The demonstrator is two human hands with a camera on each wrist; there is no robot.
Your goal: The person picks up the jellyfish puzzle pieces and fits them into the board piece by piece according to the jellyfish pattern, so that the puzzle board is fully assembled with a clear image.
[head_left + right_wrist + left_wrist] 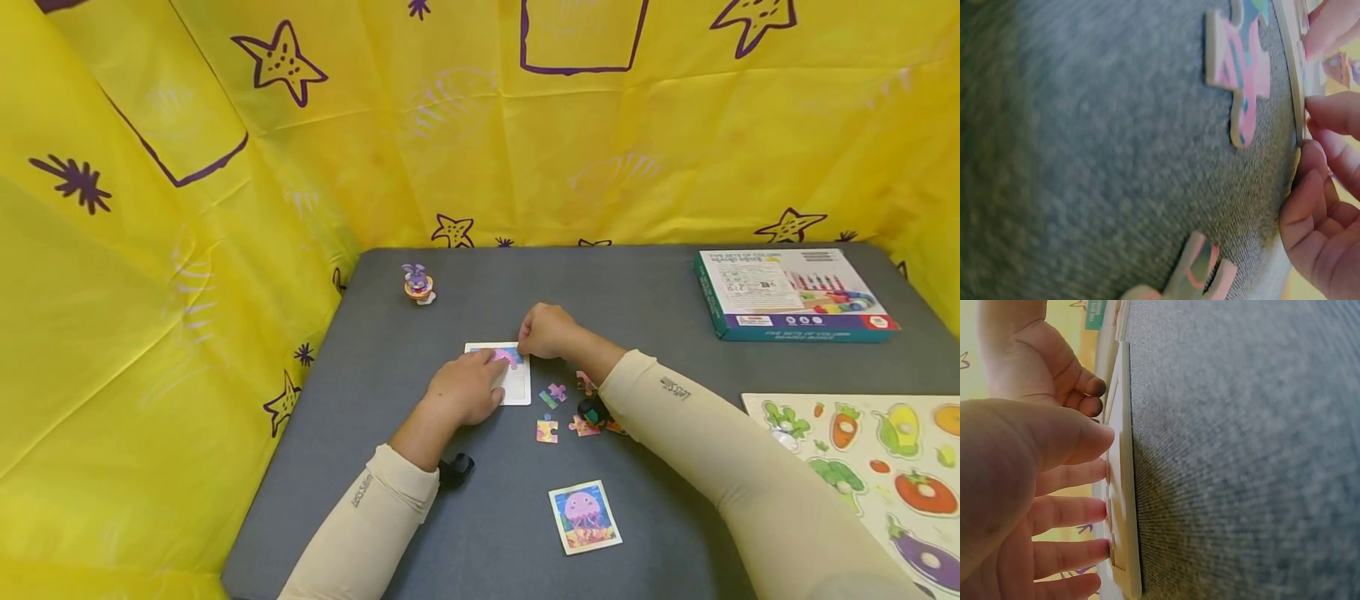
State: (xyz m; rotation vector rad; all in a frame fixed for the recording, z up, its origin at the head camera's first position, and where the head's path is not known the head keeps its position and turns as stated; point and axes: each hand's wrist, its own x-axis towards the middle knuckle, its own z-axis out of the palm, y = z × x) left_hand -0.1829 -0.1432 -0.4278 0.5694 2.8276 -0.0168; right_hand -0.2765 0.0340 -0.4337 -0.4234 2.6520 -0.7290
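Note:
A white-rimmed puzzle board (516, 392) lies flat on the grey table, with a pink and blue piece (507, 357) in its upper part. My left hand (467, 385) rests on the board's left side, its fingers straight and fingertips on the surface. At the upper right corner, my right hand (547, 332) has curled fingers and pinches the board's edge between thumb and forefinger. Thumb and fingertips (1311, 153) come together there in the right wrist view. Loose jigsaw pieces (547, 431) lie right of the board, some partly hidden by the right forearm.
A jellyfish picture card (585, 517) lies nearer me. At the back left stands a purple rabbit figurine (417, 285). A beaded-boxes carton (795, 296) sits at the back right, and a vegetable picture board (862, 450) lies at the right. Yellow printed cloth (480, 150) hangs behind.

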